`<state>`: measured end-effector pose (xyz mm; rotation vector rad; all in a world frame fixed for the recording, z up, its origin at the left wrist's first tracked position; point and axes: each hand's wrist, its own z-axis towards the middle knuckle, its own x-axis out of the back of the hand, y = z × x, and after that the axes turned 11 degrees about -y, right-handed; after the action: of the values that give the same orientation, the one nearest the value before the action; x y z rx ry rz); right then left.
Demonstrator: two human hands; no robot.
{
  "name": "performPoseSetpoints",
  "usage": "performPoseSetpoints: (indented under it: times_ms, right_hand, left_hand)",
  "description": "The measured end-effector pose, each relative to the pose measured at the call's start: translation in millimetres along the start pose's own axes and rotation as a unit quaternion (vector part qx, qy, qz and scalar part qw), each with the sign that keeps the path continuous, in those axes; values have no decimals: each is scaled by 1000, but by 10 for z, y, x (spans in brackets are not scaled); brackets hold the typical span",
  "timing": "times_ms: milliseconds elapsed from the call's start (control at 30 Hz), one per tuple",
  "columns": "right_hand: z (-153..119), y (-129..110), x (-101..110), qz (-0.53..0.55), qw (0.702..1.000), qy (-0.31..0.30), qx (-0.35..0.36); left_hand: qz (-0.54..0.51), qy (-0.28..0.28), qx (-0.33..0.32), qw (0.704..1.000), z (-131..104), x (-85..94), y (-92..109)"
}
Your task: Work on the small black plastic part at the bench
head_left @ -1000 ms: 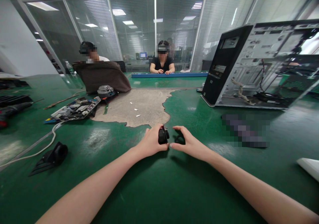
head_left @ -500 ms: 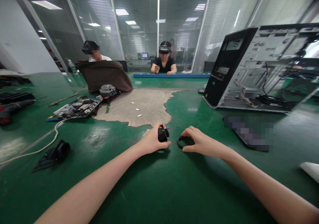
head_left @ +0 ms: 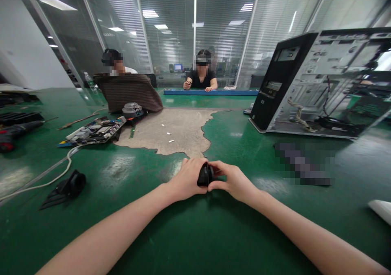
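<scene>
Near the middle of the head view, my left hand (head_left: 189, 177) is wrapped round a black round part (head_left: 203, 174). My right hand (head_left: 233, 180) meets it from the right, its thumb and fingers closed on a black ring (head_left: 210, 174). The ring sits against the right face of the round part, and the fingers partly hide both. Both hands are just above the green tabletop (head_left: 195, 234), in front of a torn bare patch (head_left: 180, 128).
A black part (head_left: 69, 187) lies at the left by a white cable (head_left: 65, 169) and a circuit board (head_left: 94, 132). An open computer case (head_left: 308, 83) stands at the right, behind a blurred dark object (head_left: 302, 165). Two people (head_left: 201, 75) sit across the table.
My right hand has moved left with the black ring, bringing it against the round part. My left hand has turned slightly and dropped a little, still holding its part.
</scene>
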<state>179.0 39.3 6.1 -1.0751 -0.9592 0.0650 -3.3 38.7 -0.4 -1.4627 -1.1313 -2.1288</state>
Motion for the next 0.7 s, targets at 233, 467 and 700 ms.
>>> performPoseSetpoints:
  times_ms: [233, 467, 700]
  right_hand:
    - [4, 33, -58, -116, 993, -8, 8]
    - [-21, -102, 82, -214, 971, -89, -56]
    - [-71, -245, -33, -78, 990, -97, -74]
  left_hand:
    - [37, -8, -60, 997, -26, -23, 27]
    - [30, -1, -81, 996, -25, -58, 58]
    - [32, 2, -59, 998, -24, -54, 68]
